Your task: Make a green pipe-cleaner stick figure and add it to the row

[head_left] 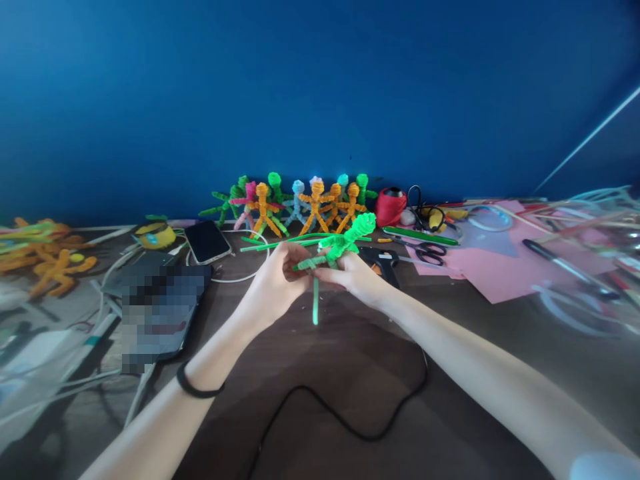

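Between my two hands, above the dark table, is a bright green pipe-cleaner figure (359,230) with a round coiled head, tilted up to the right. My left hand (285,277) pinches one of its wrapped limbs. Fingers of my right hand (357,277) are closed around the body and lower part. A loose green stem end (315,303) hangs straight down below the fingers. Just behind my hands, straight green pipe cleaners (260,245) lie on the table. The fingertips partly hide the figure's limbs.
Several finished pipe-cleaner figures (317,200) stand along the blue wall. To the right are a glue gun (387,260), scissors (431,253), a red roll (390,208) and pink paper (493,267). On the left lie a phone (207,241) and orange figures (60,270). A black cable (345,423) crosses the front.
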